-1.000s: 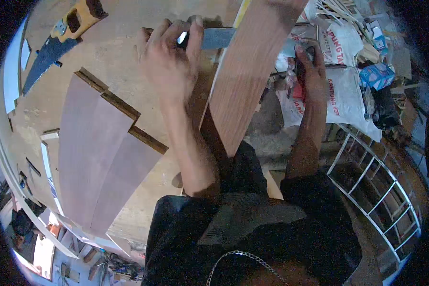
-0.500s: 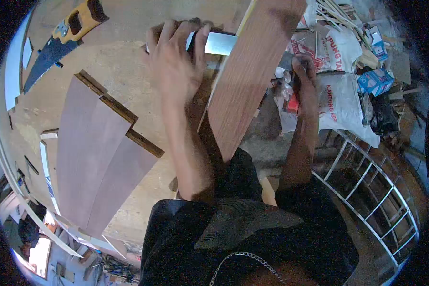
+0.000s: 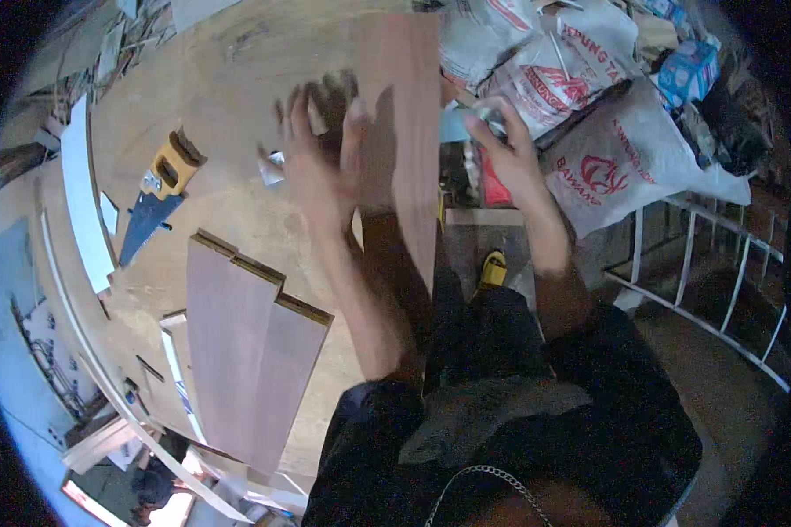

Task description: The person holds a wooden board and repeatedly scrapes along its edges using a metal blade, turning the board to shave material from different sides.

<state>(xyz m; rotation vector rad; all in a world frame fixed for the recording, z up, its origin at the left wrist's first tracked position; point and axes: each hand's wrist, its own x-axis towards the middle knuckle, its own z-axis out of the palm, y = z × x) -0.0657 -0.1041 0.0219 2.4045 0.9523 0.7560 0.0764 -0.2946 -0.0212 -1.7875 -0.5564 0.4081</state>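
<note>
My left hand (image 3: 318, 162) is held over the workbench just left of a long reddish-brown wooden board (image 3: 406, 114), its fingers apart and smeared by motion. Its shadow falls on the bench and the board. A small shiny metallic piece (image 3: 273, 167) shows beside its fingers. On the board's other side, my right hand (image 3: 511, 154) is curled around something pale and shiny, which I cannot make out. A flat light-blue piece (image 3: 455, 125) shows between that hand and the board's right edge.
A handsaw (image 3: 160, 195) with a wooden handle lies at the left. Brown panels (image 3: 246, 351) with stepped ends rest nearer me. White printed sacks (image 3: 602, 162) and a blue box (image 3: 685, 72) are at the right, above a white metal rack (image 3: 707, 237). A yellow object (image 3: 494, 269) is below.
My left hand has opened and come away from the shiny metal strip it was around. The view has turned, so the board now appears more upright. My right hand stays closed.
</note>
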